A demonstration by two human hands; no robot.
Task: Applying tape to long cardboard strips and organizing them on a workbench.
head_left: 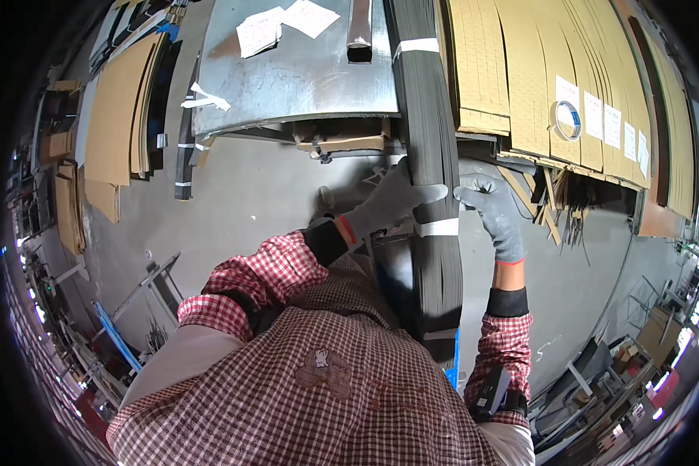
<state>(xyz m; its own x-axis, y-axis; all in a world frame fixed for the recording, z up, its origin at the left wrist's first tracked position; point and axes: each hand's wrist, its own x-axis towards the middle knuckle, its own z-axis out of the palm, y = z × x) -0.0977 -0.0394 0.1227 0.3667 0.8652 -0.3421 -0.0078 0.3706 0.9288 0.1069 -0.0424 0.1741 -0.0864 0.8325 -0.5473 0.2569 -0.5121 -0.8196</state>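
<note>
The long dark bundle (432, 159) is pointed away from the body. Its top is crossed by the nearer left hand (392, 198); the right hand (493, 203) is curled just beside its right edge. Whether either grip is closed cannot be told.

The strip bundle (432, 116) looks matt and ridged, the tabletop (307, 81) glossy metal, the sheets (524, 66) matt cardboard.

hands (392, 199): grey gloves (497, 211), red hems (509, 262) | sleeves (289, 259): red-white check, black cuffs (508, 302) | apron (287, 396): brown-white check
</note>
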